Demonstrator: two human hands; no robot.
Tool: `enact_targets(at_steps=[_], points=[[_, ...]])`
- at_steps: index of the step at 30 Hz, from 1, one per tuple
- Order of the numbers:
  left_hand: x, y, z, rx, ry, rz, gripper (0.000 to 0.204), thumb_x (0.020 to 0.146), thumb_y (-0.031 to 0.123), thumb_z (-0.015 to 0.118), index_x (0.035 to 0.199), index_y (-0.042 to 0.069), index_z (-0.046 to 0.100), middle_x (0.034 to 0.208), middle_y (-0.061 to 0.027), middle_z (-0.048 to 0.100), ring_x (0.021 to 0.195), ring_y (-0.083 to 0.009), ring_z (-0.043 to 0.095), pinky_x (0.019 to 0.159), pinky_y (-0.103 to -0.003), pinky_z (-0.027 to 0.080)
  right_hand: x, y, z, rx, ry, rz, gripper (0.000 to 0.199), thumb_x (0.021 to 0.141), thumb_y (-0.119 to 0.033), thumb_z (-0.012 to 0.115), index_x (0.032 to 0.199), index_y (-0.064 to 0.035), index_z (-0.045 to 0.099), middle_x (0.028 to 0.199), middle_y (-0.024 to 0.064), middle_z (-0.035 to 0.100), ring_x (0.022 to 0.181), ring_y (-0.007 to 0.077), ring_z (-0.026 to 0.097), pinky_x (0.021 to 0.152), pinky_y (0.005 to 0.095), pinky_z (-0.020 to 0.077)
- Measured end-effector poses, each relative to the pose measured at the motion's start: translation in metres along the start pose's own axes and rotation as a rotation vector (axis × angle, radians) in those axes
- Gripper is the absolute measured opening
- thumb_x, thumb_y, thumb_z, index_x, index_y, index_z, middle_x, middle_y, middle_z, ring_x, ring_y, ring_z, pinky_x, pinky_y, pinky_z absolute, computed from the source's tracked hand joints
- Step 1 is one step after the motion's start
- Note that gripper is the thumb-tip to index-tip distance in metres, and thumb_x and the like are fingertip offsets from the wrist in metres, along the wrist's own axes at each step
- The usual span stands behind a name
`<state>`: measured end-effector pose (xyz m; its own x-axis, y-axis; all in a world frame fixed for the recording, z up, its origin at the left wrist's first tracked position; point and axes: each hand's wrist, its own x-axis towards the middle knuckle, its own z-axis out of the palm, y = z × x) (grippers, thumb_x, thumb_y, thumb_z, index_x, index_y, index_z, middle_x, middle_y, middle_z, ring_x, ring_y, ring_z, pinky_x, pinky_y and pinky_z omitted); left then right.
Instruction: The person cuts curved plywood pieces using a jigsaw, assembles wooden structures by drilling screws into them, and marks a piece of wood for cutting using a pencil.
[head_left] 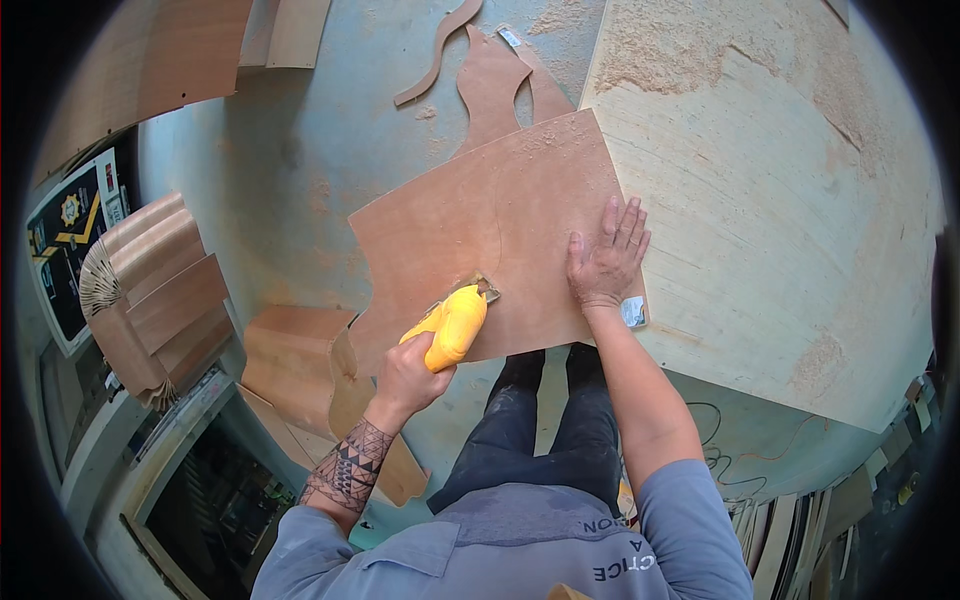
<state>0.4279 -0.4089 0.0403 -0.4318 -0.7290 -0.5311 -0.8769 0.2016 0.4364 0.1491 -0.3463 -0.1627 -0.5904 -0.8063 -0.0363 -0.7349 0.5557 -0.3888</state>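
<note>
My left hand point(408, 376) is wrapped round the handle of a yellow jigsaw point(459, 323). The saw's metal base rests on a reddish-brown plywood piece point(430, 235) with one curved edge on its left. A thin curved line runs over the sheet ahead of the saw; whether it is drawn or cut I cannot tell. The blade is hidden under the tool. Flat on the sheet's right side lies my right hand point(608, 262), fingers stretched out. Close to its wrist a small white label point(633, 311) sits at the sheet's corner.
Right of the piece spreads a large pale board point(740, 240) strewn with sawdust. Beyond it lie wavy offcuts point(490, 85) and a narrow curved strip point(437, 60). At left stand a bundle of bent plywood point(165, 290) and a curved panel point(290, 355). Thin cables point(715, 460) hang at lower right.
</note>
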Motion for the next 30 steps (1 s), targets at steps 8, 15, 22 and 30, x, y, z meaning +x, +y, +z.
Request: enact_targets(at_steps=[8,15,22,30], points=[[0.003,0.007,-0.001,-0.006,-0.012,0.0,0.03,0.076,0.016,0.085,0.097,0.002,0.07,0.09,-0.0211,0.073,0.084,-0.0414,0.074,0.073,-0.047,0.06,0.001,0.0,-0.001,0.025,-0.011,0.006,0.091,0.095,-0.048,0.062,0.171,-0.0163,0.025,0.177,0.0215,0.02,0.163,0.0414,0.02,0.131,0.0589,0.0161],[0.007,0.017,-0.001,-0.046,-0.024,-0.033,0.028,0.078,0.013,0.084,0.099,0.001,0.07,0.092,-0.0212,0.074,0.086,-0.0418,0.074,0.074,-0.047,0.06,0.0,0.001,0.0,0.034,-0.011,0.008,0.091,0.095,-0.048,0.063,0.171,-0.0165,0.025,0.177,0.0215,0.021,0.163,0.0414,0.019,0.131,0.0588,0.0152],[0.007,0.021,0.0,-0.078,-0.014,-0.052,0.025,0.081,0.011,0.081,0.101,0.001,0.069,0.092,-0.0212,0.074,0.085,-0.0422,0.074,0.074,-0.047,0.06,-0.001,0.001,0.0,0.037,-0.034,0.009,0.092,0.095,-0.049,0.063,0.172,-0.0164,0.024,0.177,0.0217,0.018,0.164,0.0421,0.017,0.131,0.0595,0.0147],[0.009,0.025,0.005,-0.127,0.009,-0.06,0.023,0.085,0.011,0.081,0.102,0.001,0.069,0.089,-0.0217,0.074,0.083,-0.041,0.074,0.072,-0.045,0.059,-0.001,0.001,0.001,0.022,-0.041,0.001,0.092,0.096,-0.05,0.062,0.172,-0.0158,0.023,0.177,0.0224,0.017,0.164,0.0423,0.017,0.131,0.0599,0.0144]])
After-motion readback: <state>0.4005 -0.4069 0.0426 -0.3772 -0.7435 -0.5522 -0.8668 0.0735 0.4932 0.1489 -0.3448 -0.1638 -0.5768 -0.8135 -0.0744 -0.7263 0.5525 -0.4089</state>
